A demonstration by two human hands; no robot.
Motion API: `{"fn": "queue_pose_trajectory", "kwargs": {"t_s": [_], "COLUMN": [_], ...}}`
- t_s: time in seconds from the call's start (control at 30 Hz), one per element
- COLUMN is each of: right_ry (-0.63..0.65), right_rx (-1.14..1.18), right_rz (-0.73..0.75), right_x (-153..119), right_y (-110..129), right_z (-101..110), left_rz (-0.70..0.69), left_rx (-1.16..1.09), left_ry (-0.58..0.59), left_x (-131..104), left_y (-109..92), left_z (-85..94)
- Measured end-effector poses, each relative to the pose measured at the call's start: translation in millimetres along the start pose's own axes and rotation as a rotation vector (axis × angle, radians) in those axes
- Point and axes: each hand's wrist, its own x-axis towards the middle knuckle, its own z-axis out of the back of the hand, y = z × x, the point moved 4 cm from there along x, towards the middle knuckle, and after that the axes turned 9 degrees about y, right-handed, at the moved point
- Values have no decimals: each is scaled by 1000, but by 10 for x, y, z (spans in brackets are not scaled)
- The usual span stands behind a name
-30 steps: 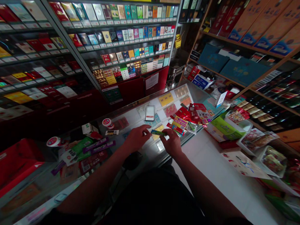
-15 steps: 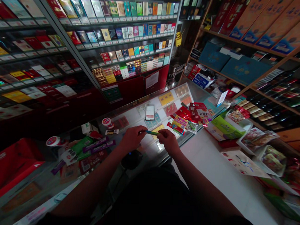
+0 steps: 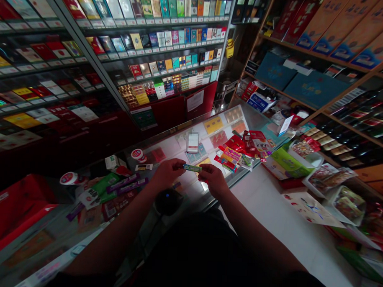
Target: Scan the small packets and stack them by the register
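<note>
Head view: a slim wrapped pack (image 3: 192, 168) is held between the two hands, above the desk (image 3: 190, 186), lying nearly level with its label facing up. Its left end is pinched between the thumb and fingers of the left hand (image 3: 167, 175), and its right end likewise by the right hand (image 3: 214, 178); the digits are brought together on the pack, with little spread. Height over the glass cannot be judged. Should one pinch be eased ahead of the other, the pack may be tipped and dropped onto the desk or past its near edge. If the ends are drawn apart or twisted, the wrapper may be creased or torn; the ends are covered by the fingers, so any damage there would be missed. Just below the left hand, a dark round device (image 3: 168, 202) with a blue light could be knocked by a lowered wrist. Beyond the right hand, loose snack packets (image 3: 231, 155) are heaped close to the desk's edge; by an outward sweep, some could be pushed to the floor (image 3: 255, 200). Farther left, purple sticks (image 3: 124, 184) and a red-lidded tub (image 3: 138, 156) could be disturbed by a wide forearm movement.
</note>
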Motion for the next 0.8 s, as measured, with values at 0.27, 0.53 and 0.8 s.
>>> {"fn": "queue_pose_trajectory", "kwargs": {"t_s": [0.27,0.53,0.8], "right_ry": [10,20,-1], "right_rx": [-247,-298,-182], "right_rz": [131,127,62], "right_x": [-11,23,-2], "right_y": [73,5,-13], "right_z": [-3,-31,-113], "left_rz": [21,5,31], "left_rx": [32,224,154], "left_ry": [-12,-63,-93], "left_x": [-52,-75,-117], "left_y": [-83,10,18], "left_z": [41,106,155]}}
